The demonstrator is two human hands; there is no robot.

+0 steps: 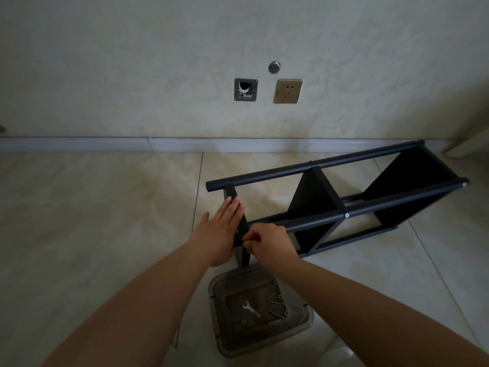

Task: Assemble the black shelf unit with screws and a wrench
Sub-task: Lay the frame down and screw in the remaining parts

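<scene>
The black shelf unit [341, 200] lies on its side on the tiled floor, its long tubes running from centre to upper right. My left hand [221, 231] rests flat with straight fingers against the near end panel [239, 221]. My right hand [270, 242] is pinched at the joint where the front tube [397, 202] meets that panel; what its fingertips hold is hidden. A clear plastic tray [304, 317] on the floor below my hands holds a small silver wrench [251, 309] and several screws [276, 312].
A wall with a skirting board [105, 144] runs behind the shelf. On it are a power socket [288, 91], an open wall box [245, 89] and a round metal cap [274, 67]. Pale floor tiles [92, 221] spread to the left.
</scene>
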